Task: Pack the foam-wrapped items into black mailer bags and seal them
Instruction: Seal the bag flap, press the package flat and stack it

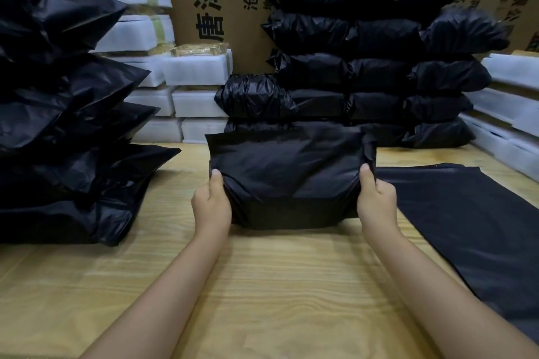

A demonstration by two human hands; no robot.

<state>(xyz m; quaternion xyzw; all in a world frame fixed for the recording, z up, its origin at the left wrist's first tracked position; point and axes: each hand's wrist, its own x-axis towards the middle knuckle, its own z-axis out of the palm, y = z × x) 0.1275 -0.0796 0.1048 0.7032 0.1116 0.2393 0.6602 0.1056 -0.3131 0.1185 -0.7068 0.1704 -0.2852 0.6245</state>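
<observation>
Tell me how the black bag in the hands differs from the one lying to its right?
The held bag bulges, filled; the flat bag looks empty. The left hand and right hand grip the held bag's sides; no hand holds the flat bag. Both are black, on the wooden table.

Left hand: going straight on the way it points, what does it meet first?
The left hand points away from the person and slightly right, straight into the black bag that it grips at one end. Behind that bag, probably the stack of packed bags; depth is hard to judge.
</observation>
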